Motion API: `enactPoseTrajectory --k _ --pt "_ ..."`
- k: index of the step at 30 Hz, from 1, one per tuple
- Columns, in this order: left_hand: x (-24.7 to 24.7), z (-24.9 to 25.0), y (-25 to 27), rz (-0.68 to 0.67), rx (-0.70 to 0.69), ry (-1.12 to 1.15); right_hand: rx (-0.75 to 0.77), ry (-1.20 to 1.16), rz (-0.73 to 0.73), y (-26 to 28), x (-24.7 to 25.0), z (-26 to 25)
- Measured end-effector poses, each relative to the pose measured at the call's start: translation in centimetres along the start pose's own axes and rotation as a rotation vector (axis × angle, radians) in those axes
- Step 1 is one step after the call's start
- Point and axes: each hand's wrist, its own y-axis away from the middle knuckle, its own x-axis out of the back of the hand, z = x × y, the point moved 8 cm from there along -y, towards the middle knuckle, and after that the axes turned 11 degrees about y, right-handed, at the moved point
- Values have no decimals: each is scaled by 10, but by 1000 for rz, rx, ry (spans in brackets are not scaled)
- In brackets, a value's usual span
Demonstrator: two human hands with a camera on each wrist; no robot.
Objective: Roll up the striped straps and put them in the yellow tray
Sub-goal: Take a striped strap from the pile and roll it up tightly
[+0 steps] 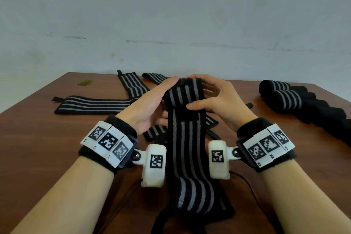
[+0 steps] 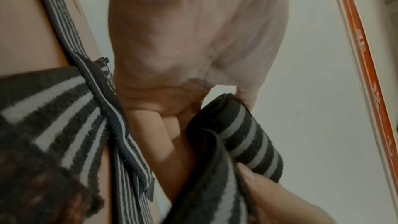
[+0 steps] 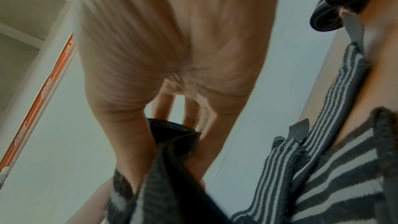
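Both hands, left hand (image 1: 152, 104) and right hand (image 1: 218, 99), clasp the half-wound black elastic strap with grey stripes (image 1: 185, 95) above the brown wooden table's (image 1: 38, 138) middle, its tail trailing toward the near edge, likely to keep the roll tight.

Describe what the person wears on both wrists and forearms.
Each wrist has a black fuzzy band carrying a row of white blocks with black square code markers. A white rounded camera housing with one more marker hangs from a small hinge on each band. Thin dark cables trail from the housings. The forearms have no sleeves.
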Motion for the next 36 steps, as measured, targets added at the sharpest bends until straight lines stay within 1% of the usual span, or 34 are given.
enactPoseTrajectory --k 5,7,9,12,15,17,20,25,28,30,32,36 --pt "6 -1 -4 7 13 7 -13 -56 -86 0 -5 5" --pt "7 -2 -6 10 11 22 -34 -132 -133 0 -9 7" --pt "6 -2 -6 18 2 40 -83 -205 -140 0 -13 9" --pt "6 2 -6 33 -42 25 -149 -180 -113 0 -13 14" --pt "10 6 -7 69 -106 -11 -235 -155 -184 4 -17 20" --pt "16 9 -8 104 -139 -21 -250 -144 -210 6 -17 21" --pt "19 13 -4 109 -171 25 -231 -180 -179 4 -15 18" --pt "13 16 -4 70 -217 100 -193 -316 -126 1 -12 17" --pt "9 12 -6 49 -170 96 -186 -332 -97 2 -9 17" --pt "6 6 -6 24 -103 31 -200 -298 -70 2 -6 18" --pt "3 3 -5 8 -67 -37 -210 -271 -37 3 -4 18" --pt "4 5 -2 20 -86 -77 -216 -256 -30 2 -5 18"
